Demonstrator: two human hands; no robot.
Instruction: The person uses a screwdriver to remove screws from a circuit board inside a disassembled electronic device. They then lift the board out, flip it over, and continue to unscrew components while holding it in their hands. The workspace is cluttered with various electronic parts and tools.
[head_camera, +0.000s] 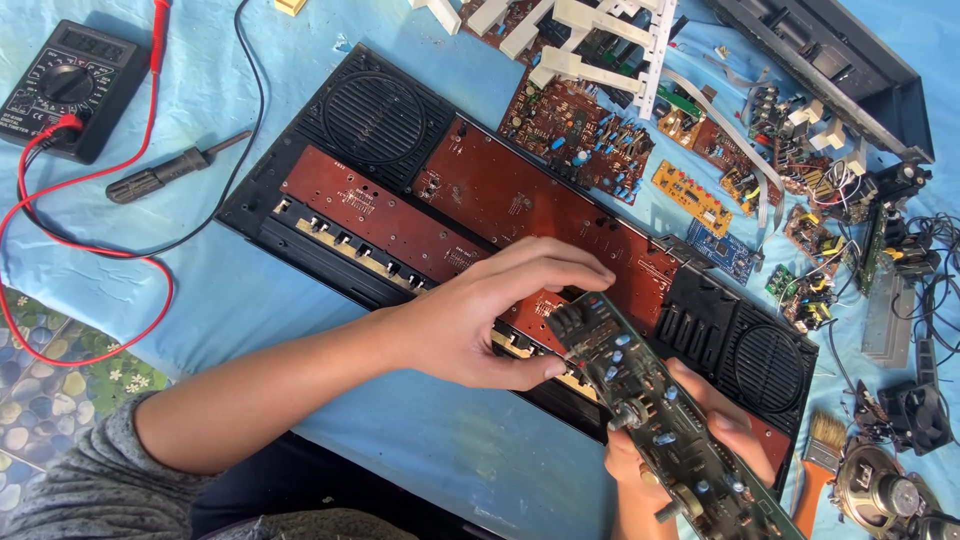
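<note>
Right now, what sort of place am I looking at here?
Probably an electronics repair bench. A multimeter with red and black leads, a screwdriver and loose circuit boards lie on blue cloth around an opened black casing; both hands hold a green circuit board.

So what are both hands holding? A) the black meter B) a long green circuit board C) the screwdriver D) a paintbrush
B: the left hand pinches the top end of the long green circuit board and the right hand supports it from below; the screwdriver, meter and paintbrush lie untouched on the blue cloth.
</note>
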